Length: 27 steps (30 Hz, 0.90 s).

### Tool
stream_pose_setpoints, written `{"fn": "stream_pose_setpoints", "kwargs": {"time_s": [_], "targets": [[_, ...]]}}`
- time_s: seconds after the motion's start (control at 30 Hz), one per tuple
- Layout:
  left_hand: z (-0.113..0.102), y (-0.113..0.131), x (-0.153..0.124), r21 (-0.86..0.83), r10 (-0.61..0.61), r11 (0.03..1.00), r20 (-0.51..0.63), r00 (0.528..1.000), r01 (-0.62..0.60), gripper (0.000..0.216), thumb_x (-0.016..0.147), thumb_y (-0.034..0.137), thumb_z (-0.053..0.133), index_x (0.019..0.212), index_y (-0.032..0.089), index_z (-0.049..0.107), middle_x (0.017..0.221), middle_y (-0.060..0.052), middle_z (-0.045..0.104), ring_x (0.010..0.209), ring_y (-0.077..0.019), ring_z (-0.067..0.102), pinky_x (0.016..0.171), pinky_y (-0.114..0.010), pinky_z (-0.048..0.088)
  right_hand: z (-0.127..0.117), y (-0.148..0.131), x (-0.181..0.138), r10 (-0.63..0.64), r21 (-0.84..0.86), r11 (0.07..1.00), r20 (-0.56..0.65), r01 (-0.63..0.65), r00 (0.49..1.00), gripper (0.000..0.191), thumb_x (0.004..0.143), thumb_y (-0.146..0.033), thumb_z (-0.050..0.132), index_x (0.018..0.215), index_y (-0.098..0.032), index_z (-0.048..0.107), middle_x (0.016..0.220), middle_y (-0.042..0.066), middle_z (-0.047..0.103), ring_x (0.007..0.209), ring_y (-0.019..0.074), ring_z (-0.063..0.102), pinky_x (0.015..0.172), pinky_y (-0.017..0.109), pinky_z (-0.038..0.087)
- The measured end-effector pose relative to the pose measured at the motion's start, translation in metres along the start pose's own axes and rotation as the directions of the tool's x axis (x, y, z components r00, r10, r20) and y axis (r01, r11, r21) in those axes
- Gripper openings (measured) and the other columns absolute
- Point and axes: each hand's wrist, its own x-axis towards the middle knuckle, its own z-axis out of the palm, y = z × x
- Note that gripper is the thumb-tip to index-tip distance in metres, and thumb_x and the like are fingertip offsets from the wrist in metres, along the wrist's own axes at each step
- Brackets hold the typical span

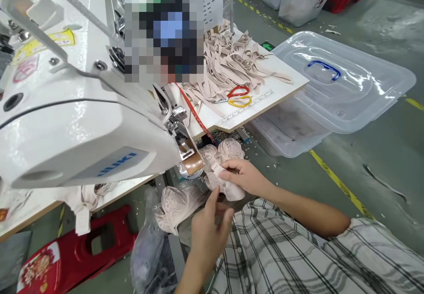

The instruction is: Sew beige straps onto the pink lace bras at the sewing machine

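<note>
Bench (36, 203): Juki sewing machine (82, 126) is mounted.
Right hand (245, 177): beige lace piece (228, 150) is pinched.
Left hand (208, 230): curled beside piece, grip cannot be told.

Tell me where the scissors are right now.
In the head view, the scissors lie right of centre on the white table, between the beige strip pile and the printed ruler, left of the clear bin lid.

Just right of the sewing machine's (82, 126) needle end, the right hand (245, 177) pinches a lace piece (228, 149). The left hand (208, 232) is just below, its grip unclear. Beyond the sewing machine lie strips (228, 60) and scissors (236, 96), with a bin lid (341, 82) farther right. A red stool (82, 245) stands beneath.
</note>
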Motion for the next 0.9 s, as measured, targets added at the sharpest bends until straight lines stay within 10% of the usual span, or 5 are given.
{"fn": "stream_pose_setpoints", "kwargs": {"time_s": [0.17,0.3,0.47,0.63,0.9], "targets": [[-0.030,-0.010,0.011,0.084,0.195,0.980,-0.224,0.955,-0.181,0.037,0.094,0.016,0.049,0.131,0.021,0.051,0.111,-0.010,0.070,0.108,-0.0216,0.066,0.091,-0.036,0.055,0.000,-0.002,0.001,-0.031,-0.178,0.983,0.122,0.053,0.992,0.025,0.086,-0.040,0.062,0.083,-0.015,0.068,0.076,0.001,0.062,0.072,0.0128,0.053,0.065,0.024,0.039],[-0.044,-0.013,0.026,0.040,0.352,0.935,0.022,0.936,-0.353,0.062,0.090,0.010,0.047,0.149,0.016,0.028,0.142,-0.018,0.053,0.139,-0.0251,0.043,0.110,-0.045,0.042,0.003,-0.009,0.000,-0.139,-0.348,0.904,0.307,0.247,0.942,0.022,0.089,-0.031,0.059,0.076,-0.016,0.068,0.069,-0.001,0.059,0.067,0.0108,0.052,0.065,0.023,0.039],[-0.047,-0.030,0.030,0.177,0.373,0.911,0.028,0.928,-0.372,0.018,0.089,0.016,0.056,0.107,0.021,0.054,0.082,-0.002,0.066,0.080,-0.0184,0.064,0.095,-0.045,0.052,0.006,-0.008,-0.003,-0.305,-0.609,0.566,0.471,0.556,0.828,0.020,0.091,-0.022,0.054,0.077,-0.017,0.067,0.067,-0.001,0.059,0.063,0.0108,0.050,0.060,0.024,0.033],[-0.044,-0.043,0.020,0.450,0.664,0.706,-0.149,0.733,-0.547,0.019,0.086,0.004,0.059,0.084,0.022,0.054,0.055,0.005,0.053,0.057,-0.0141,0.052,0.064,-0.028,0.052,0.008,0.002,-0.001,-0.571,-0.697,0.119,0.535,0.707,0.623,0.026,0.096,-0.020,0.049,0.077,-0.016,0.066,0.063,0.001,0.059,0.062,0.0135,0.047,0.062,0.028,0.034],[-0.049,-0.047,0.011,0.514,0.716,0.661,-0.216,0.664,-0.547,0.020,0.083,0.002,0.063,0.081,0.021,0.056,0.054,0.006,0.055,0.057,-0.0127,0.052,0.067,-0.028,0.052,0.020,0.004,0.004,-0.632,-0.662,0.073,0.548,0.746,0.548,0.027,0.098,-0.021,0.046,0.081,-0.018,0.067,0.060,-0.001,0.059,0.058,0.0120,0.045,0.060,0.028,0.032]]}}
